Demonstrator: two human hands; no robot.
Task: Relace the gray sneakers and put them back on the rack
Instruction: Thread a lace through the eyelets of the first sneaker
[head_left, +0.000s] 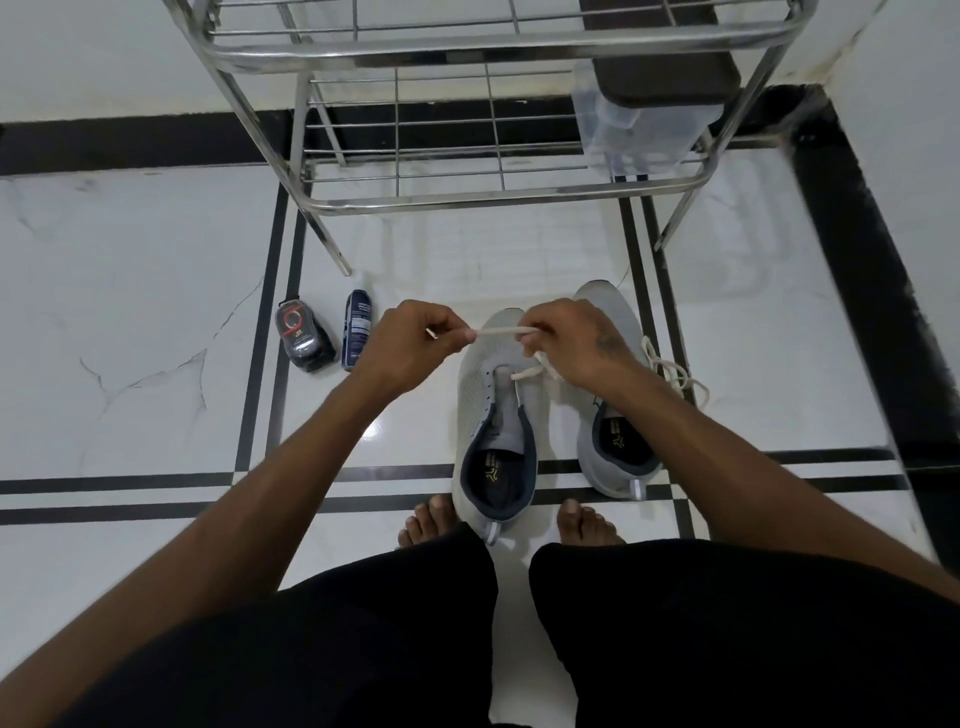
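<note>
Two gray sneakers stand side by side on the tiled floor in front of my bare feet. The left sneaker (485, 410) has its eyelets nearly bare, with a white lace (498, 332) running from its front. My left hand (415, 338) pinches the lace's end, pulled out to the left. My right hand (571, 343) grips the other part of the lace above the toe. The right sneaker (618, 441) lies partly under my right forearm, and a second white lace (675, 371) lies loose beside it. The steel rack (498, 197) stands just beyond the shoes.
A dark shoe-polish bottle (304, 338) and a blue spray can (356, 330) lie on the floor to the left of the shoes. A clear plastic box (628, 130) holding something dark sits on the rack's lower shelf at the right. A wall corner rises at the right.
</note>
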